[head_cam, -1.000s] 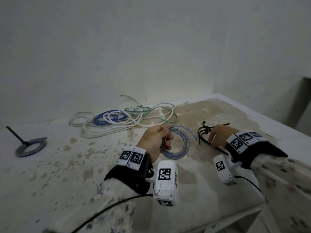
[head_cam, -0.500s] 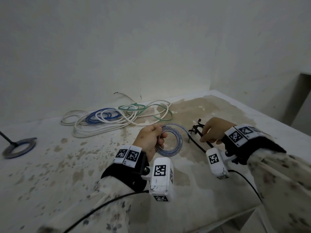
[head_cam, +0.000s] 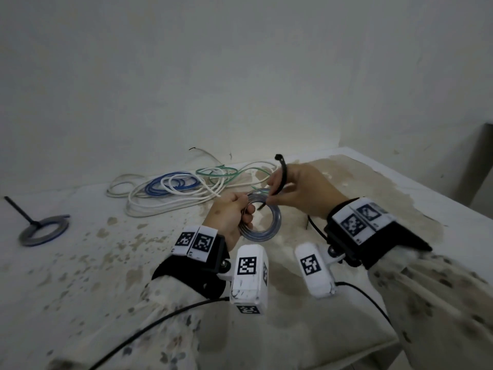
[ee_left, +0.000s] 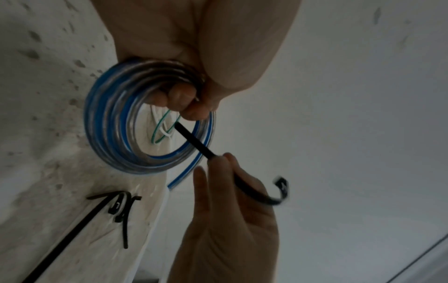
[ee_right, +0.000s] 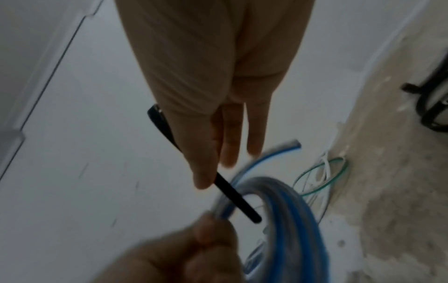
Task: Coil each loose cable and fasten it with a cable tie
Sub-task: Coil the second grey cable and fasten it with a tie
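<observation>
A stained, blotchy desk (head_cam: 80, 263) carries a loose heap of white, blue and green cables (head_cam: 176, 188). Above it the left hand (head_cam: 229, 220) grips a glossy clear-and-blue coil (head_cam: 266, 225); the right hand (head_cam: 301, 193) pinches a thin black cable tie (head_cam: 281, 180), tip inside the ring.

The left hand (head_cam: 231, 220) hides part of the coiled cable (head_cam: 266, 231).
</observation>
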